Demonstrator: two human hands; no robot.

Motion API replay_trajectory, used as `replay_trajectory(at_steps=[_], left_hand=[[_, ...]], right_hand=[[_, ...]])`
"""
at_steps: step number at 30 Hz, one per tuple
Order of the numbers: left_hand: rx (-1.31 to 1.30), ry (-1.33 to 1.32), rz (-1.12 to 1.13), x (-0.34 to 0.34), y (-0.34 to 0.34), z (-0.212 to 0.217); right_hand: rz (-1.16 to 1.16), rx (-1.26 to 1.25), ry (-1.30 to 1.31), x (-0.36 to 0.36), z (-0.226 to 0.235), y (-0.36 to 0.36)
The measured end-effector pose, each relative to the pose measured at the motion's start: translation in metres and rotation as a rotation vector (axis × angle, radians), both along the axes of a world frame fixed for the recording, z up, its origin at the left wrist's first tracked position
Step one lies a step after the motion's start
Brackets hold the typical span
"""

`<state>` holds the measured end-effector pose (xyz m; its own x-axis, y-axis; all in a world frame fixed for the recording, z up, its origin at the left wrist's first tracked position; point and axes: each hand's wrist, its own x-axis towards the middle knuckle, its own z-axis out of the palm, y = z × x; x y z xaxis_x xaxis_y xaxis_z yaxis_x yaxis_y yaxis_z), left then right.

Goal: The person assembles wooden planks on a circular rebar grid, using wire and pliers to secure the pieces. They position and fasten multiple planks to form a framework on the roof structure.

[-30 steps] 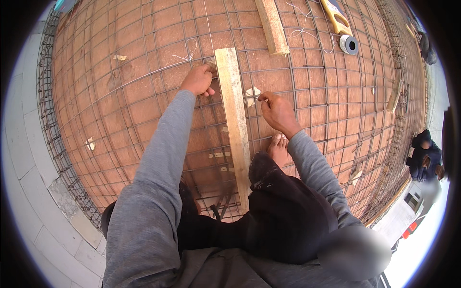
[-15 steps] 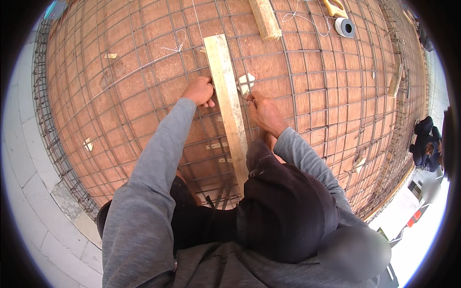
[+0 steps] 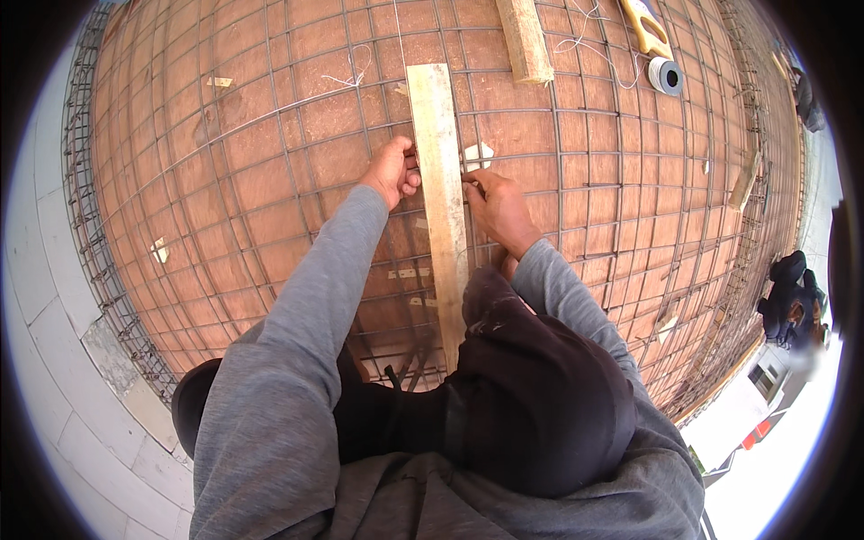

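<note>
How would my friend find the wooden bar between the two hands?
Start with the big grid of dark metal rods. Near the picture's middle, between the left hand and the right hand, is a long, pale wooden bar. Its far end is in view, while the second wooden piece, farther up, is cut off by the picture's top edge.

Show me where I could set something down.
The grey metal-rod grid has two free patches: between the right hand and the round white spool, and between the grey left sleeve and the small pale wood scrap at left. It is crowded around the long pale wooden plank, between left hand and right.
</note>
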<state>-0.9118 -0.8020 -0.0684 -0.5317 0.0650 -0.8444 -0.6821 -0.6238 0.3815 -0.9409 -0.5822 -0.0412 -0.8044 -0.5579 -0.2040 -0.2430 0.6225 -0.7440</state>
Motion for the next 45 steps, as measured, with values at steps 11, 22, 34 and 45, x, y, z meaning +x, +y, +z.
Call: replay_trajectory(at_steps=[11, 22, 34, 45], left_hand=[[-0.283, -0.004, -0.093, -0.002, 0.005, -0.001], [-0.576, 0.000, -0.065, 0.003, 0.015, 0.010], [-1.039, 0.079, 0.182, 0.012, 0.037, -0.011], [-0.961, 0.150, 0.383, 0.019, 0.043, -0.005]], right_hand=[[0.100, 0.027, 0.163, -0.006, -0.007, -0.001], [0.061, 0.014, 0.154, -0.010, -0.010, -0.014], [0.203, 0.097, 0.199, -0.012, 0.008, -0.005], [0.130, 0.141, 0.166, -0.012, -0.005, -0.006]])
